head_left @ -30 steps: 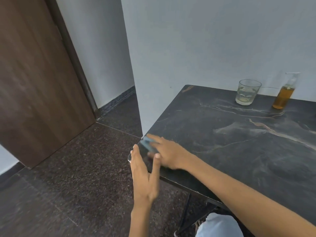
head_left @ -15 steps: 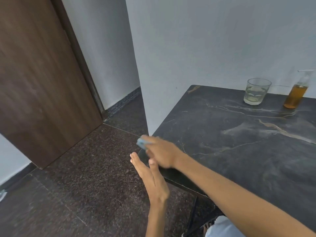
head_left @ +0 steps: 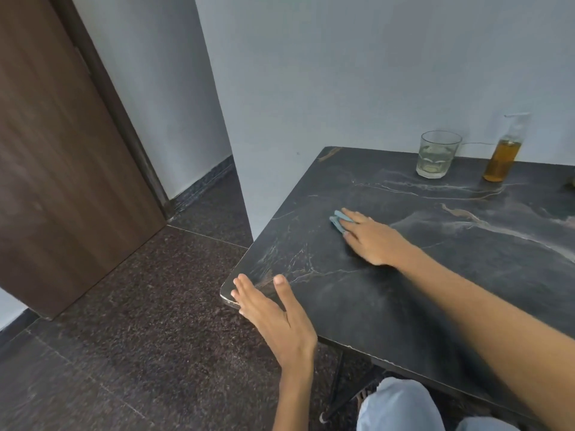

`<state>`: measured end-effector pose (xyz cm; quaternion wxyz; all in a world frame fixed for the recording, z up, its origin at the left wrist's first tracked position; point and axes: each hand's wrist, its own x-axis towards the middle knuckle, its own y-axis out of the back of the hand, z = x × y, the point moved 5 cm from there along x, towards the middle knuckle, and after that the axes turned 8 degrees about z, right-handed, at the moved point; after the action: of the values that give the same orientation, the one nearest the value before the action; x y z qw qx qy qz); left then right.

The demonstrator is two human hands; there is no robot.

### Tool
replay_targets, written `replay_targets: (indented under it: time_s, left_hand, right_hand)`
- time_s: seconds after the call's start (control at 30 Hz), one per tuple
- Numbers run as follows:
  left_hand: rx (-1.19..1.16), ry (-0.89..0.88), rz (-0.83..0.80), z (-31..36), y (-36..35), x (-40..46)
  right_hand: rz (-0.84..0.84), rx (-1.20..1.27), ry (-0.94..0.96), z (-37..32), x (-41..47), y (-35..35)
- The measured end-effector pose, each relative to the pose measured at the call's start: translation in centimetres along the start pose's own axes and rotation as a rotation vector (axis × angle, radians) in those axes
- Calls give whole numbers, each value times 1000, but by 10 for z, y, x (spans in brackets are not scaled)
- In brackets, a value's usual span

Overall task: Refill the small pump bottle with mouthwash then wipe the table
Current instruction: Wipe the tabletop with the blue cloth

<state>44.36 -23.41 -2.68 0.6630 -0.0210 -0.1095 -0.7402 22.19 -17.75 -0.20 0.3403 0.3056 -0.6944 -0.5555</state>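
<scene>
My right hand (head_left: pixel 370 237) lies flat on the dark marble table (head_left: pixel 404 300), its straight fingers pressing a small light-blue cloth (head_left: pixel 339 219) onto the surface; most of the cloth is hidden under the fingers. My left hand (head_left: pixel 273 315) is held flat with fingers extended at the table's near left corner, thumb over the tabletop. The small pump bottle (head_left: pixel 504 157), holding amber liquid, stands at the back of the table by the wall.
A clear drinking glass (head_left: pixel 437 154) with a little pale liquid stands left of the bottle. A white wall corner borders the table's left side. A brown door (head_left: pixel 62 157) and dark speckled floor lie to the left. My knee in light jeans (head_left: pixel 398 405) is below the table edge.
My right hand has slid the cloth from the near left corner inward and away across the tabletop. My left hand has stayed by that corner, its thumb now over the top.
</scene>
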Motion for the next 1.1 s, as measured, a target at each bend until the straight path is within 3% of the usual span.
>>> replay_targets:
  time_s: [0.07, 0.23, 0.33, 0.4, 0.6, 0.8, 0.87, 0.97, 1.1]
  left_hand:
    - [40, -5, -4, 1, -3, -4]
    - [70, -57, -6, -2, -4, -12]
    - [95, -73, -6, -5, -3, -14]
    - [108, -77, 10, -3, -3, -15]
    - [208, -122, -5, 11, -18, -35]
    - [272, -241, -57, 14, -23, -49]
    - [282, -240, -62, 13, -23, -48]
    - [333, -237, -48, 14, -26, -49]
    - [379, -223, -35, 12, -29, -48]
  right_hand:
    - [52, 29, -1, -23, 7, -5]
    - [89, 179, 362, -93, -79, -10]
    - [51, 159, 426, -80, -147, -7]
    - [40, 137, 343, -47, -162, 5]
    - [25, 75, -158, 49, -108, 27]
    - [184, 347, -188, 53, -89, 20]
    - [266, 63, -199, 70, -89, 27]
    - [226, -305, -250, 74, -81, 31]
    - [58, -123, -226, 39, -72, 8]
